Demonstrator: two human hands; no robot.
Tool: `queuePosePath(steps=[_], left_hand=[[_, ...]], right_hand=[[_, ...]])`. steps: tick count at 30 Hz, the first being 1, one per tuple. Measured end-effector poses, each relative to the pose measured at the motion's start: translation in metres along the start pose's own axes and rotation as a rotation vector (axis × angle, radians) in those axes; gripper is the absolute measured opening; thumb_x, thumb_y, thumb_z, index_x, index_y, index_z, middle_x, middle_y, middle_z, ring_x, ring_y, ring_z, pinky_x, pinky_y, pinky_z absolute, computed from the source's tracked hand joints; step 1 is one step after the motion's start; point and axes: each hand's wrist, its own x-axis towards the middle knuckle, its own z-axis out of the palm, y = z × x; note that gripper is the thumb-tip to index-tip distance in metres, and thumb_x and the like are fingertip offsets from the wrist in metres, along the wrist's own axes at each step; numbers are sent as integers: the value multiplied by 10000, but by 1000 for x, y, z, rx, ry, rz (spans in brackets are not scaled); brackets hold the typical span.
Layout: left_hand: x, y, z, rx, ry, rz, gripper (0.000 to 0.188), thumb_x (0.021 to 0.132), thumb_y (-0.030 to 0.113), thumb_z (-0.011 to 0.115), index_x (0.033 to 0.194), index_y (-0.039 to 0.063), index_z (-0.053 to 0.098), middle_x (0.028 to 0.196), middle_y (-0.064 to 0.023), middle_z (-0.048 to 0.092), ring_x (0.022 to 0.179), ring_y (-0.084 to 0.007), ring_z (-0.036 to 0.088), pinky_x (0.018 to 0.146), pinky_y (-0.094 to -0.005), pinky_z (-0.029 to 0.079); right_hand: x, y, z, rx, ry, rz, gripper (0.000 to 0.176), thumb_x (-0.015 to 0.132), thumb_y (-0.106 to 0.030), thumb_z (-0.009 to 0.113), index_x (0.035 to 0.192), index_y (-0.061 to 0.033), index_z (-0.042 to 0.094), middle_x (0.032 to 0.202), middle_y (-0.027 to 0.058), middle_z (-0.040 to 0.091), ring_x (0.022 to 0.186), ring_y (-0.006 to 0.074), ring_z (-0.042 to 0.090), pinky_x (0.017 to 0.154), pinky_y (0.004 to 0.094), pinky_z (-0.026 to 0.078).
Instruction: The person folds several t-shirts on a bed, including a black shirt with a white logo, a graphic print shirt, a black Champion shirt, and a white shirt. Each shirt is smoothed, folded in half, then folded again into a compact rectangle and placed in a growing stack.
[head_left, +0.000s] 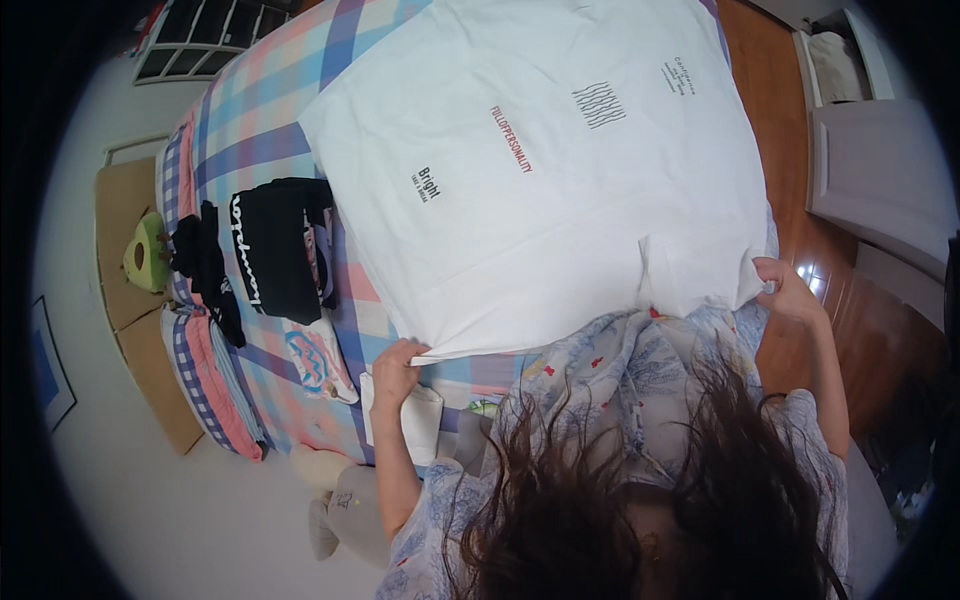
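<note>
A large white printed cloth (540, 247) lies spread over the bed, bearing small black and red prints. Its near edge is pinched at one corner by my left hand (395, 371). At the other near corner, my right hand (791, 292) grips the cloth close to the bed's right side. Between the two hands the edge sags against my patterned clothing, with a raised crease toward the right. Beneath my left forearm sits a folded white cloth (420, 424), partly covered by the arm. Whether the white printed cloth is a garment I cannot tell.
Left of the cloth, a folded black garment stack (277, 247) rests on the plaid bedspread (255, 150). Pillows (210, 382), dark clothing (206, 262) and an avocado plush (146, 253) lie at the headboard (124, 315). A grey plush (360, 510) is lower left. White cabinets (877, 157) stand right, beyond the wooden floor (772, 112).
</note>
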Motion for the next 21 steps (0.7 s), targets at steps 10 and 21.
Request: queuePosePath(steps=[10,21], left_hand=[[86,-83,-40,-1202,247,-16,219,762,29,666,973,-10,706,1057,-107,705,941,-164,661,888,-311,505],[137,-80,-8,-1061,240,-566,502,900,326,731,1265,7,602,1135,-69,671,958,-158,653,744,-299,535]], right_hand=[[93,-83,-82,148,334,-436,323,910,-350,656,974,-37,704,822,-3,639,750,77,582,683,256,488],[196,-8,-113,-225,383,46,489,886,-518,659,964,-39,719,830,32,664,729,138,574,654,295,447]])
